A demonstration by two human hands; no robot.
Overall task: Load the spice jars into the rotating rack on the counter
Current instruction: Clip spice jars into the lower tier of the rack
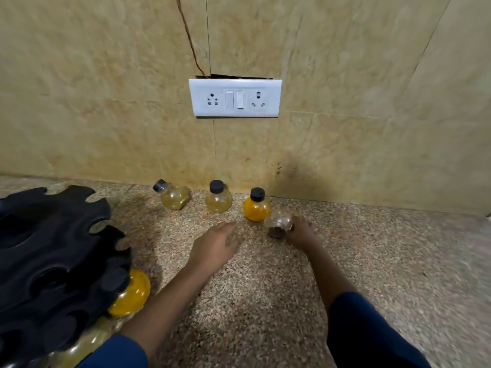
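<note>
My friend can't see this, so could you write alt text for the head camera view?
A person's right hand grips a blurred spice jar on a speckled counter; the left hand reaches toward three jars by the wall, a black rack at left.

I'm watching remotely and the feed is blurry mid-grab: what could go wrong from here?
1. The right hand holds a clear jar tipped with its cap down; blur hides the grip, so it might slip onto the counter.
2. That jar sits close to the orange jar, which could be knocked over.
3. The leaning jar by the wall looks unstable and may roll.
</note>
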